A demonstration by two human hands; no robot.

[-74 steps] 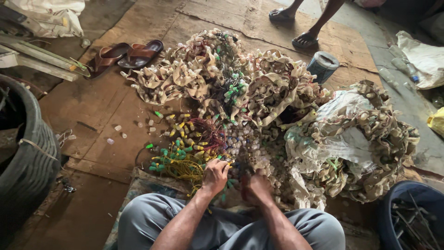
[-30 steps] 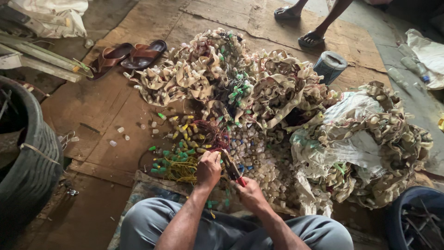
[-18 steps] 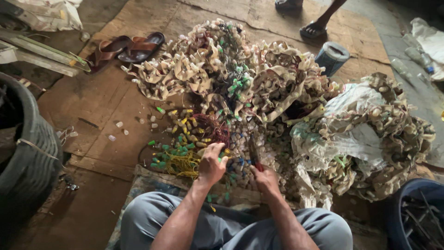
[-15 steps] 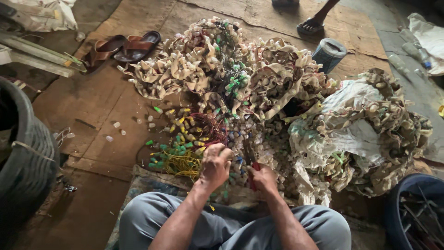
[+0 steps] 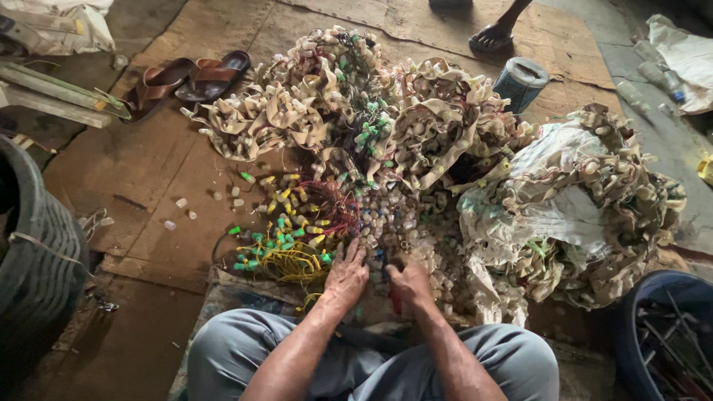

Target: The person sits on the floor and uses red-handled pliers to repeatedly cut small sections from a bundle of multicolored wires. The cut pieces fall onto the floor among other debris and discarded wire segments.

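Both hands have drawn closer together since the previous frame, now side by side at the near edge of the heap. Left hand [image 5: 347,276]: palm down, fingers spread over small pale caps [image 5: 394,223]; whether it holds anything cannot be told. Right hand [image 5: 408,281]: curled around a red-handled tool [image 5: 396,301], mostly hidden. Bundle of yellow wires with green connectors [image 5: 278,256]: at 9 o'clock of left hand, just beside. Red wire tangle [image 5: 330,208]: at 11 o'clock. Beige strap heap [image 5: 334,111]: at 12 o'clock. White sack [image 5: 553,215]: at 2 o'clock. Brown sandals [image 5: 189,78]: at 10 o'clock, well apart. Blue tub [image 5: 661,334]: at 3 o'clock.
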